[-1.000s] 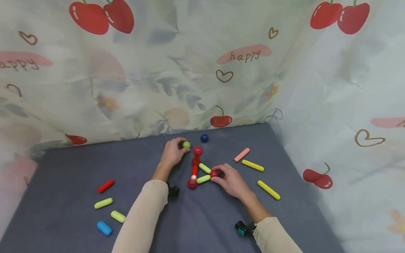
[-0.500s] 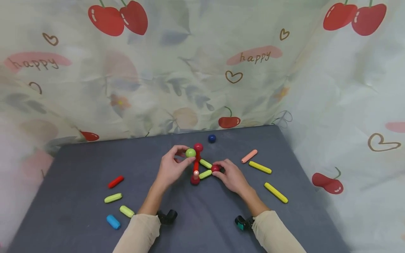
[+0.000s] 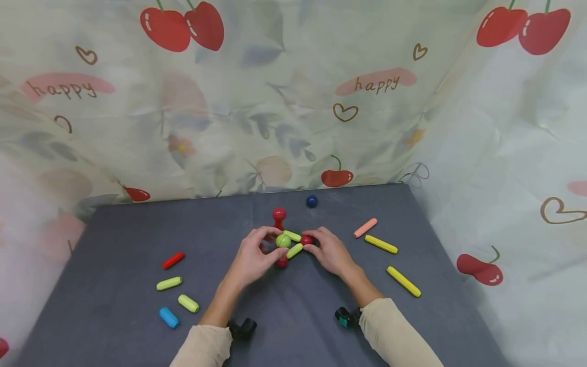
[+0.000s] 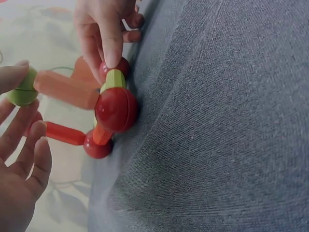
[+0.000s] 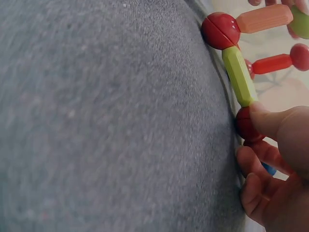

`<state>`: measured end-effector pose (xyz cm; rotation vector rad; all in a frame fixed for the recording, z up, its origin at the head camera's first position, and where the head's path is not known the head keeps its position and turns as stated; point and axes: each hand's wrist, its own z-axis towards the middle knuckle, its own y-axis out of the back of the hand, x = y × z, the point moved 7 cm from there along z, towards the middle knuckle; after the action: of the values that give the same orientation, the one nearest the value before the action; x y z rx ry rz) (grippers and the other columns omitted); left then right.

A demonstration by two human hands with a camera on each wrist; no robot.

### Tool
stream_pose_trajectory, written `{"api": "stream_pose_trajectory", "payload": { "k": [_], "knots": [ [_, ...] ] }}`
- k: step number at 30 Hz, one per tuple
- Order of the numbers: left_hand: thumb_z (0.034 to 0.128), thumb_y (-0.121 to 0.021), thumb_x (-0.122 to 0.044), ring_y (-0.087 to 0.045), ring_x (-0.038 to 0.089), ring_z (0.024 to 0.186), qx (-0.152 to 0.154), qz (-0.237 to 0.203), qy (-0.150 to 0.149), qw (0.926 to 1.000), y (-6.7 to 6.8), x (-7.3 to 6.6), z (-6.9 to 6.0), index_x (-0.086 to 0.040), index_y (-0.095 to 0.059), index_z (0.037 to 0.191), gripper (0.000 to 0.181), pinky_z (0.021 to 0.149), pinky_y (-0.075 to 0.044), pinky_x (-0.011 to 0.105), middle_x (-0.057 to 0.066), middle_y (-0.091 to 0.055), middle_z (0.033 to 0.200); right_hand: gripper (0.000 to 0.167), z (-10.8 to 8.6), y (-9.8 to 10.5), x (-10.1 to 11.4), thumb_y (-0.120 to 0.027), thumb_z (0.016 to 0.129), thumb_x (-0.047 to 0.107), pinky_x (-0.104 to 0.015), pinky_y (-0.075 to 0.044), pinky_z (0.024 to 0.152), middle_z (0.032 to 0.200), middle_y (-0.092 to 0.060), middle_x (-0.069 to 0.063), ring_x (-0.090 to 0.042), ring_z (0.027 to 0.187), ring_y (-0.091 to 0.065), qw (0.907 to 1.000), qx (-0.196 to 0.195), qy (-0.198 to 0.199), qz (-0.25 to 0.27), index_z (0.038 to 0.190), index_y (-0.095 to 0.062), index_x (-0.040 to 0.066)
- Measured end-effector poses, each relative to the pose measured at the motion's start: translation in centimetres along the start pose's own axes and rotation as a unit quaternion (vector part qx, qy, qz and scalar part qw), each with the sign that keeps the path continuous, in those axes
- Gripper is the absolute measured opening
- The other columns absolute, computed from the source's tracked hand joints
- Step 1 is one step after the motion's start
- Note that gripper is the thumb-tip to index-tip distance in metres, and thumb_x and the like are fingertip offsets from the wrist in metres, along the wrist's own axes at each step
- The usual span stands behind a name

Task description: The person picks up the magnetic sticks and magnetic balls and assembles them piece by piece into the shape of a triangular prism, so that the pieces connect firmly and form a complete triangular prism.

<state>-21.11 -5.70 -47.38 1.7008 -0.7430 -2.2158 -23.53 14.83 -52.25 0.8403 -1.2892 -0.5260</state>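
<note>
My left hand (image 3: 257,257) pinches a green ball (image 3: 283,241) between thumb and fingers. In the left wrist view the ball touches the top end of an upright salmon stick (image 4: 67,89), which rises from a red ball (image 4: 116,110). My right hand (image 3: 333,252) pinches another red ball (image 3: 307,240) at the right corner of a triangle lying on the cloth. Two yellow-green sticks (image 3: 295,250) meet at that ball. A red stick (image 5: 273,64) stands at the far corner, topped by a red ball (image 3: 278,213). My left hand hides part of the triangle in the head view.
On the left lie a red stick (image 3: 173,260), two yellow-green sticks (image 3: 168,283) and a blue stick (image 3: 169,317). Two yellow sticks (image 3: 403,281) and a salmon stick (image 3: 365,228) lie on the right. A dark blue ball (image 3: 312,201) sits near the back edge, before a printed curtain (image 3: 257,102).
My left hand has brought the green ball from behind the left side of the structure, forward and right, onto the upright salmon stick. My right hand keeps its grip on the red corner ball.
</note>
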Motion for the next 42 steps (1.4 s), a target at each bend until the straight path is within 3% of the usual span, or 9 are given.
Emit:
{"api": "stream_pose_trajectory", "payload": {
  "k": [7, 15, 19, 24, 27, 31, 34, 38, 42],
  "knots": [
    [0.0867, -0.083, -0.028, -0.063, 0.030, 0.103, 0.005, -0.003, -0.015, 0.9999, -0.2, -0.2, -0.1, -0.021, -0.067, 0.120, 0.038, 0.083, -0.056, 0.046, -0.002, -0.068, 0.113, 0.038, 0.4, -0.2, 0.0, -0.071, 0.096, 0.031, -0.040, -0.054, 0.091, 0.114, -0.067, -0.004, -0.019, 0.099, -0.064, 1.0000, 0.004, 0.000, 0.006, 0.133, -0.068, 0.019],
    [0.0841, -0.085, -0.028, -0.064, 0.024, 0.099, 0.011, 0.010, -0.012, 0.9998, -0.2, -0.3, -0.3, -0.023, -0.065, 0.117, 0.039, 0.080, -0.055, 0.035, -0.004, -0.067, 0.108, 0.038, 1.1, -0.2, 0.3, -0.067, 0.099, 0.028, -0.042, -0.054, 0.088, 0.113, -0.066, -0.005, -0.020, 0.098, -0.064, 0.9997, 0.004, 0.016, -0.018, 0.136, -0.066, 0.019],
    [0.0859, -0.084, -0.032, -0.064, 0.023, 0.103, 0.022, -0.007, -0.010, 0.9997, -0.2, 0.0, -0.4, -0.022, -0.063, 0.122, 0.043, 0.082, -0.055, 0.035, -0.004, -0.067, 0.113, 0.044, 0.7, 0.0, 0.6, -0.068, 0.099, 0.031, -0.040, -0.055, 0.083, 0.117, -0.063, -0.006, -0.019, 0.094, -0.063, 0.9993, -0.013, -0.004, -0.035, 0.140, -0.061, 0.017],
    [0.0925, -0.076, -0.027, -0.065, 0.023, 0.103, -0.026, -0.074, 0.039, 0.9961, 1.2, 1.9, 0.3, -0.017, -0.062, 0.120, 0.032, 0.084, -0.054, 0.034, 0.004, -0.071, 0.115, 0.036, -1.1, 0.0, 2.1, -0.069, 0.098, 0.030, -0.034, -0.052, 0.075, 0.109, -0.061, -0.006, -0.016, 0.086, -0.060, 0.9984, -0.043, -0.037, -0.003, 0.127, -0.061, 0.011],
    [0.0954, -0.070, -0.020, -0.065, 0.025, 0.108, -0.058, -0.076, 0.076, 0.9925, 1.6, 3.6, 1.8, -0.014, -0.061, 0.125, 0.031, 0.090, -0.054, 0.037, 0.008, -0.070, 0.121, 0.028, -1.9, -0.9, 3.6, -0.072, 0.095, 0.036, -0.029, -0.048, 0.066, 0.090, -0.061, 0.001, -0.012, 0.074, -0.057, 0.9990, -0.021, -0.037, 0.013, 0.110, -0.064, 0.014],
    [0.0956, -0.066, -0.010, -0.062, 0.029, 0.124, -0.031, -0.064, 0.099, 0.9925, 0.5, 5.5, 3.9, -0.010, -0.056, 0.139, 0.045, 0.103, -0.053, 0.045, 0.013, -0.064, 0.136, 0.036, -2.2, -3.1, 4.8, -0.073, 0.089, 0.055, -0.025, -0.041, 0.054, 0.070, -0.055, 0.008, -0.007, 0.058, -0.049, 0.9987, 0.016, -0.045, -0.015, 0.093, -0.063, 0.020],
    [0.0950, -0.066, -0.007, -0.062, 0.032, 0.127, -0.001, -0.074, 0.102, 0.9920, -0.4, 6.1, 4.6, -0.006, -0.055, 0.141, 0.048, 0.106, -0.052, 0.048, 0.017, -0.063, 0.138, 0.041, -2.1, -4.1, 5.0, -0.072, 0.087, 0.061, -0.025, -0.038, 0.052, 0.066, -0.052, 0.009, -0.007, 0.055, -0.047, 0.9974, 0.012, -0.058, -0.039, 0.084, -0.061, 0.022],
    [0.0949, -0.067, -0.008, -0.065, 0.032, 0.122, 0.011, -0.053, 0.114, 0.9920, -0.6, 6.3, 4.6, -0.004, -0.058, 0.139, 0.045, 0.104, -0.053, 0.047, 0.019, -0.067, 0.132, 0.036, -2.1, -3.8, 4.9, -0.075, 0.088, 0.054, -0.026, -0.039, 0.052, 0.067, -0.054, 0.007, -0.008, 0.055, -0.048, 0.9970, -0.001, -0.063, -0.046, 0.083, -0.062, 0.021],
    [0.0940, -0.067, -0.010, -0.069, 0.029, 0.114, -0.008, 0.003, 0.134, 0.9909, 0.2, 5.8, 3.4, -0.004, -0.062, 0.133, 0.040, 0.099, -0.055, 0.046, 0.016, -0.070, 0.124, 0.023, -2.2, -2.4, 4.5, -0.075, 0.091, 0.043, -0.030, -0.049, 0.058, 0.081, -0.064, 0.003, -0.012, 0.066, -0.059, 0.9967, -0.008, -0.045, -0.067, 0.092, -0.071, 0.020]
  ]
}}
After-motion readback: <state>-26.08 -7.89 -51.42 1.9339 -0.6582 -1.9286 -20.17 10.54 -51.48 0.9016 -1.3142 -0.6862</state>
